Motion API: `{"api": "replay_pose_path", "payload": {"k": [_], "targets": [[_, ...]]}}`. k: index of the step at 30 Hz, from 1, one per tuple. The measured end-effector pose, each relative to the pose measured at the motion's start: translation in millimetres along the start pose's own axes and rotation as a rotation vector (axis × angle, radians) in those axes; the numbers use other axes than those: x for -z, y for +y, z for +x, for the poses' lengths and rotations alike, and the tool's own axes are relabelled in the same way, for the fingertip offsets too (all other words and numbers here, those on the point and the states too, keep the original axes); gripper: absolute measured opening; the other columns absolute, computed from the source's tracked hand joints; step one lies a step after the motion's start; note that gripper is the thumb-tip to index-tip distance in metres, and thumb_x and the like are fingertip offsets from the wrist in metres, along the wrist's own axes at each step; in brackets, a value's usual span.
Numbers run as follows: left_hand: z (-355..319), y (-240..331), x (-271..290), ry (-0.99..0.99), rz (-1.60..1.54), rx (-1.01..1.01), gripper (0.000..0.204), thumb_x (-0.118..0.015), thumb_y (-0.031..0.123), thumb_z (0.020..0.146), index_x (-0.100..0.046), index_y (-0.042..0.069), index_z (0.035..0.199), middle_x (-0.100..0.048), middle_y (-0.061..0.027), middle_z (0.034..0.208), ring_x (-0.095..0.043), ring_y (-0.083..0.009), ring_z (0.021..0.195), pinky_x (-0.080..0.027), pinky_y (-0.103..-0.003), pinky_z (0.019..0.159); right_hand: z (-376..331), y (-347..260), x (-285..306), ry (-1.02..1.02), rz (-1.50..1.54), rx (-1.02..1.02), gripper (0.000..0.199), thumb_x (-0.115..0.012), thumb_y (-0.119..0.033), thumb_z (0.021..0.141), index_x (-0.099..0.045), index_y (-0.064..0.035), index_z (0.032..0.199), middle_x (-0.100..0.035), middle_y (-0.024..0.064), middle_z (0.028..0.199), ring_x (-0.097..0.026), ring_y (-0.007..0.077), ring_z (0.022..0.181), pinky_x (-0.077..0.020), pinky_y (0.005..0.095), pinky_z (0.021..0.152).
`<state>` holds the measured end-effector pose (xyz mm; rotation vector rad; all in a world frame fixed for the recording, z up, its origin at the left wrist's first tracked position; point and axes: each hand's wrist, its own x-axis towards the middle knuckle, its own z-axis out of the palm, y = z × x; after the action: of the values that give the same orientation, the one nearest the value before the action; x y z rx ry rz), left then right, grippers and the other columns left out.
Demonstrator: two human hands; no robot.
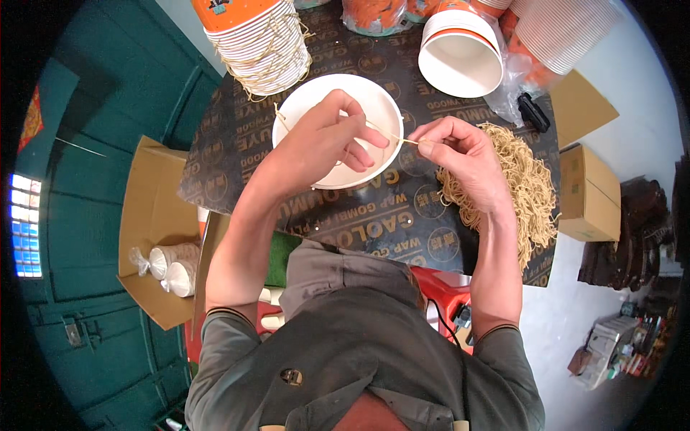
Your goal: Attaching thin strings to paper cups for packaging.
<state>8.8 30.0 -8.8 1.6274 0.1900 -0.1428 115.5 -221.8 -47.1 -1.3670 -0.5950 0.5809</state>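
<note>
Pinching one thin straw strand [392,134] taut between both hands, right over the white bowl [309,97].

Left hand [323,144] curls across the bowl, fingers clamped on the strand; right hand [460,154] pinches its other end, beside the straw pile [528,190] on the table [237,144].

So the table [237,144] is a dark board with pale printed lettering all over it. Sitting on it: a white paper bowl [320,97] right in the middle, open side up. Back left there's a stack of paper bowls [262,43] tied up with straw-coloured string. Back right, another stack of bowls [460,50] lies tipped so you look into its white inside, with more stacks in clear plastic wrap [514,79] beside it. A small black object [533,113] lies near the right edge, and a big pile of pale yellow strings [528,187] covers the right side.
</note>
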Motion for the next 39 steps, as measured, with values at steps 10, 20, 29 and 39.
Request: {"api": "replay_pose_path", "payload": {"k": [10,20,29,39], "targets": [[-7,6,-15,0.025,0.453,-0.166,0.025,-0.069,0.025,0.106,-0.072,0.002,0.117,-0.073,-0.0016,0.097,-0.062,-0.0084,0.082,-0.051,-0.026,0.074,-1,-2,-3,-0.014,-0.030,0.012,0.007,-0.079,-0.008,0.099,-0.077,-0.0022,0.104,-0.079,0.0037,0.111,-0.066,0.0064,0.097,-0.0543,0.0269,0.094],[-15,15,-25,-0.024,0.418,-0.081,0.024,-0.072,0.024,0.104,-0.073,-0.001,0.102,-0.067,0.0029,0.084,-0.056,-0.0040,0.080,-0.045,-0.025,0.071,-4,-3,-4,-0.003,-0.102,0.103,0.009,-0.077,-0.011,0.099,-0.076,-0.0030,0.102,-0.077,0.0019,0.114,-0.066,0.0079,0.100,-0.0528,0.0274,0.094],[-13,20,-20,-0.091,0.133,0.058,0.020,-0.073,0.025,0.104,-0.075,0.005,0.103,-0.072,0.0034,0.082,-0.053,-0.0008,0.066,-0.037,-0.020,0.057,-2,-10,-8,-0.110,-0.616,0.562,0.010,-0.078,-0.014,0.093,-0.074,-0.0070,0.100,-0.077,0.0070,0.122,-0.069,0.0284,0.121,-0.0514,0.0428,0.108],[-25,20,-24,0.050,0.439,-0.151,0.026,-0.070,0.023,0.105,-0.074,-0.002,0.102,-0.072,-0.0030,0.081,-0.068,-0.0104,0.078,-0.052,-0.031,0.069,-31,23,-61,0.305,-0.764,0.671,0.017,-0.083,-0.002,0.089,-0.072,-0.0050,0.102,-0.076,0.0103,0.114,-0.071,0.0313,0.104,-0.0553,0.0426,0.092]]}}
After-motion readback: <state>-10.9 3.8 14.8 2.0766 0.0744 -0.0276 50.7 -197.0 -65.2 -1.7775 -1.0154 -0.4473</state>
